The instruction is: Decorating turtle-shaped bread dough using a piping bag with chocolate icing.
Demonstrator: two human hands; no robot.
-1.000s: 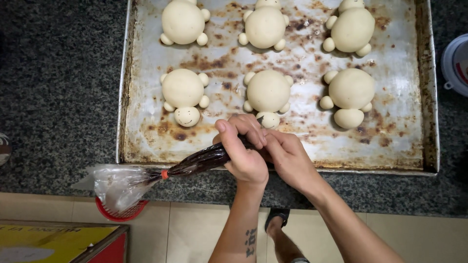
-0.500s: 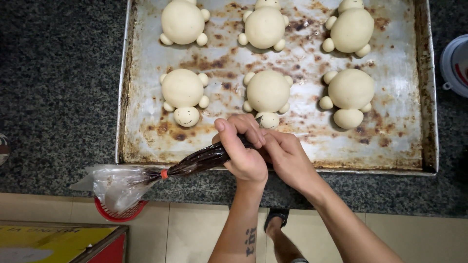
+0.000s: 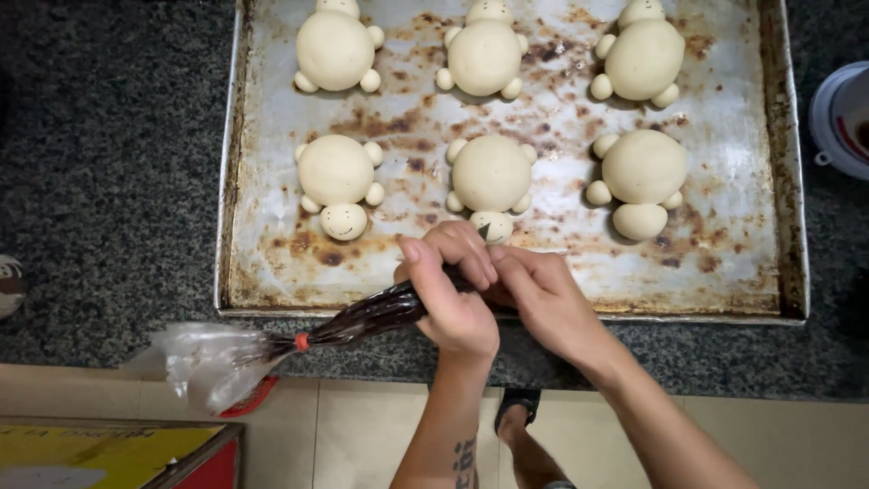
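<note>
From the head view, your left hand (image 3: pixel 453 294) is curled tight around the piping bag (image 3: pixel 362 317), fingers wrapped over the dark, filled part, and your right hand (image 3: pixel 543 294) is closed in beside it, touching the left and pinching at the bag's front end. The bag is clear plastic with a dark brown filling packed towards its tip; it runs from your hands down and to the left, is cinched by a small red tie (image 3: pixel 300 342), and past that the empty plastic flares out loose and crumpled over the near edge of the counter. Its tip pokes out just above your fingers, right at the small head of the middle dough turtle (image 3: pixel 491 174) in the near row; whether it touches the dough you cannot tell. That turtle is pale and smooth, a round body with little ball feet, its head partly hidden by your knuckles. To its left, the left dough turtle (image 3: pixel 337 172) already carries a tiny drawn face on its head, and to the right, the right dough turtle (image 3: pixel 644 170) has a plain head. Three more sit in the far row. All lie on a worn, brown-stained baking tray (image 3: pixel 724 263) on a speckled dark counter (image 3: pixel 109 181), with a white bowl (image 3: pixel 837 118) at the right edge.
</note>
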